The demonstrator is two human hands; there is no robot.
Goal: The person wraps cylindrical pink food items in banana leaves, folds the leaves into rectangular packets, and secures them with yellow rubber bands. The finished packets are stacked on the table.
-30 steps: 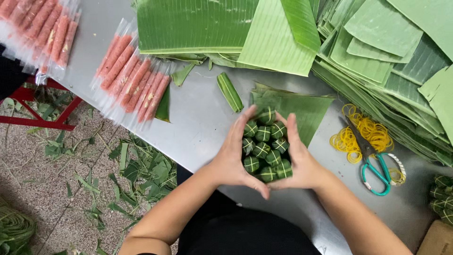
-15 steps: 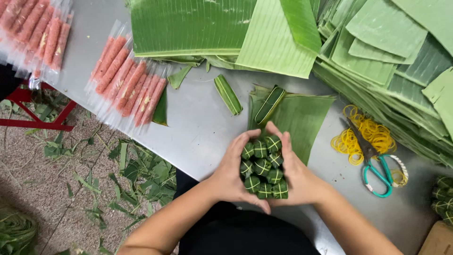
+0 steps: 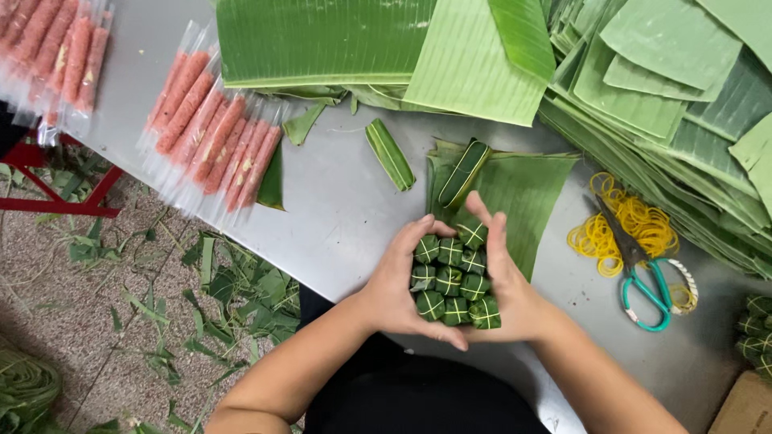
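Note:
Both hands cup a tight block of several small leaf-wrapped parcels (image 3: 452,280), each dark green and tied with a thin band. My left hand (image 3: 400,283) presses the block's left side and my right hand (image 3: 510,283) its right side, held just above the near edge of the grey metal table (image 3: 338,209). Beyond the hands lies a folded banana leaf piece (image 3: 523,193) with a rolled leaf strip (image 3: 462,173) on it. A second rolled strip (image 3: 390,154) lies to its left.
Clear packs of pink sausage sticks (image 3: 213,133) lie at the table's left. Stacked banana leaves (image 3: 643,88) fill the back and right. Yellow rubber bands (image 3: 635,221) and teal-handled scissors (image 3: 643,281) sit at the right. More tied parcels (image 3: 756,329) are at far right. Leaf scraps litter the floor (image 3: 121,305).
My hands have lifted the block of parcels off the folded leaf and drawn it toward me. A rolled leaf strip is now uncovered on that leaf.

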